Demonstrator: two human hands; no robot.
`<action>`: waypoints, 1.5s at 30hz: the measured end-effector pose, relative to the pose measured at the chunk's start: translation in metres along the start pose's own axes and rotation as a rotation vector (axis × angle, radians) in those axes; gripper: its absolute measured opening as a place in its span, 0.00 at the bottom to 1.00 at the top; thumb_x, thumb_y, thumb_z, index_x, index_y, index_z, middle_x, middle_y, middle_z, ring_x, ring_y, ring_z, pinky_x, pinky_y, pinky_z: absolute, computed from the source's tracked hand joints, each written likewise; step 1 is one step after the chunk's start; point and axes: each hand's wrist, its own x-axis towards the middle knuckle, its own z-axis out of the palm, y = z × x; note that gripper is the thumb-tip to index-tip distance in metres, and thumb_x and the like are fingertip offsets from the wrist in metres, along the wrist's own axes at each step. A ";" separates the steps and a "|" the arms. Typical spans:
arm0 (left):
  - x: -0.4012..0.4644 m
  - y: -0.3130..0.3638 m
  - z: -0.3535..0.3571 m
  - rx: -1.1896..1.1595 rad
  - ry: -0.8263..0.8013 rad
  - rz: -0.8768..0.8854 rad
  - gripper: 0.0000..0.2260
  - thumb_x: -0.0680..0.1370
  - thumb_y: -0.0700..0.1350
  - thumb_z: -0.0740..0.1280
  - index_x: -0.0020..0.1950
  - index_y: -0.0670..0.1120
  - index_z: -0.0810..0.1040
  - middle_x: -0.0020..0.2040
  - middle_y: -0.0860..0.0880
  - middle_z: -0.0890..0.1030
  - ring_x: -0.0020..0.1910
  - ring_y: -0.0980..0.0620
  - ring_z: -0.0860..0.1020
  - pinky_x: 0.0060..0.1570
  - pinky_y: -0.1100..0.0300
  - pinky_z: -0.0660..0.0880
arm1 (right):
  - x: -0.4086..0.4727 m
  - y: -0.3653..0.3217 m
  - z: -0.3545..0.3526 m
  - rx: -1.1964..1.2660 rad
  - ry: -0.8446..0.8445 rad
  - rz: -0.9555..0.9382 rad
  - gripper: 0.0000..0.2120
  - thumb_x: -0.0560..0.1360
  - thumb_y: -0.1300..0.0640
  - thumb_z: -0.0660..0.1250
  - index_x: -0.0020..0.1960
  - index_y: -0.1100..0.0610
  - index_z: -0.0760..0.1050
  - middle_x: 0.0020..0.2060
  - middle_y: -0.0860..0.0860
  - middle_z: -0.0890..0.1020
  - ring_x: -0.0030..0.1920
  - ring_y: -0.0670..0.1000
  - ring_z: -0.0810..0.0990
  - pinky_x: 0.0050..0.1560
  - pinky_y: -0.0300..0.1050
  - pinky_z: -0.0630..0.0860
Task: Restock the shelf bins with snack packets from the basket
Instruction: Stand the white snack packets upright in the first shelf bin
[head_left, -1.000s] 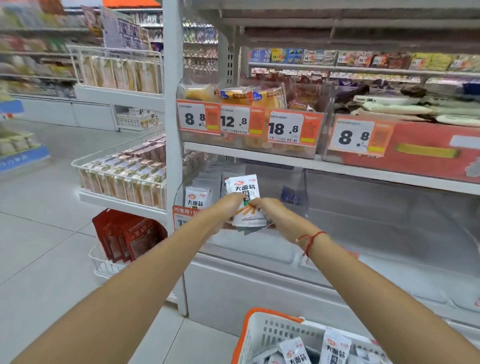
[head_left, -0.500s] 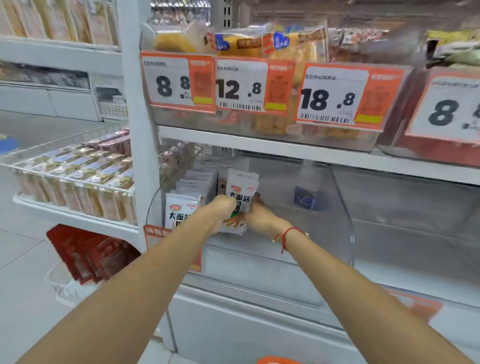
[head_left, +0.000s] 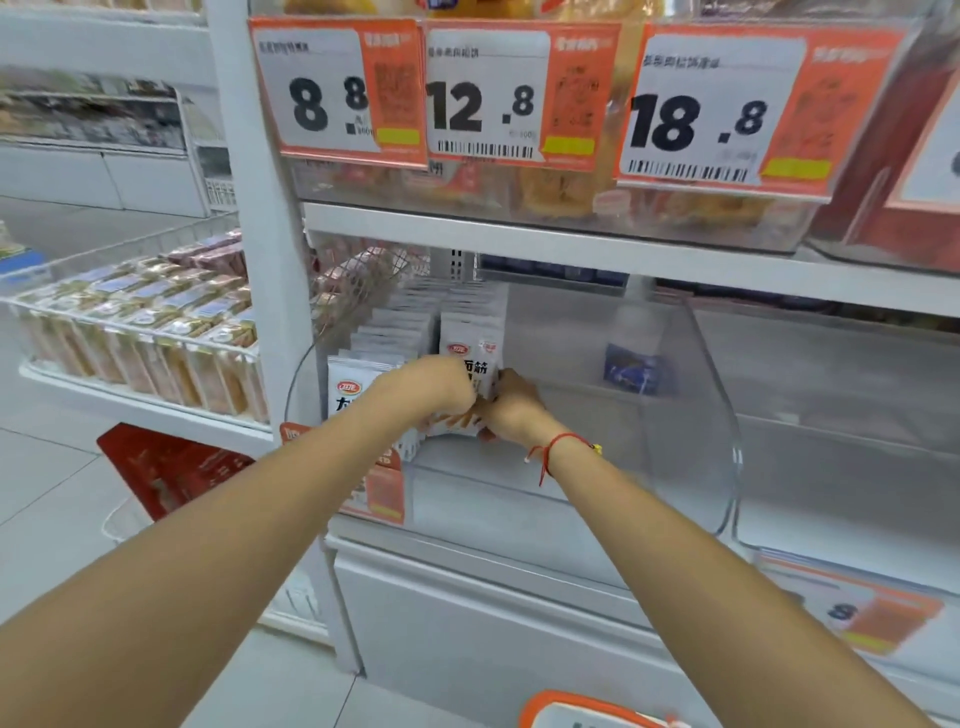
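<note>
Both my hands reach into a clear plastic shelf bin (head_left: 711, 415) on the lower shelf. My left hand (head_left: 431, 387) and my right hand (head_left: 511, 410) together grip a white snack packet (head_left: 470, 343) with black characters, held upright at the front of a row of like packets. A second row of the same white packets (head_left: 358, 379) stands just to the left. The right part of the bin holds only a small blue packet (head_left: 631, 369) at the back. The basket's orange rim (head_left: 582, 709) shows at the bottom edge.
A white shelf post (head_left: 260, 208) stands left of the bin. Price tags (head_left: 483, 98) reading 8.8, 12.8 and 18.8 hang on the upper bin. A wire tray of wrapped snacks (head_left: 145, 322) sits to the left, with red packets (head_left: 171, 467) below it. Another clear bin (head_left: 857, 415) lies to the right.
The view has closed in on the shelf. Both hands have carried the white packet forward and down into the bin, against the row of like packets. The basket has almost left the view.
</note>
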 end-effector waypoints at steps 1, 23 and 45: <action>0.005 -0.003 0.002 0.045 0.067 0.036 0.13 0.80 0.38 0.59 0.63 0.37 0.74 0.62 0.39 0.77 0.57 0.41 0.78 0.56 0.53 0.75 | 0.001 0.000 0.001 0.003 -0.020 0.009 0.17 0.74 0.57 0.66 0.61 0.63 0.71 0.52 0.61 0.81 0.45 0.60 0.83 0.48 0.56 0.81; -0.021 0.010 -0.001 0.114 0.030 0.031 0.14 0.81 0.41 0.57 0.64 0.37 0.70 0.62 0.37 0.75 0.60 0.38 0.75 0.55 0.52 0.73 | -0.053 -0.023 -0.032 -0.175 -0.320 0.061 0.20 0.80 0.57 0.60 0.70 0.60 0.62 0.63 0.57 0.73 0.46 0.53 0.75 0.41 0.41 0.75; -0.214 -0.021 0.202 -0.103 0.023 0.016 0.15 0.78 0.45 0.61 0.63 0.54 0.75 0.63 0.53 0.77 0.61 0.48 0.75 0.59 0.57 0.71 | -0.293 0.150 -0.040 -0.268 0.045 -0.199 0.07 0.75 0.59 0.65 0.47 0.49 0.80 0.39 0.44 0.79 0.40 0.47 0.77 0.43 0.45 0.76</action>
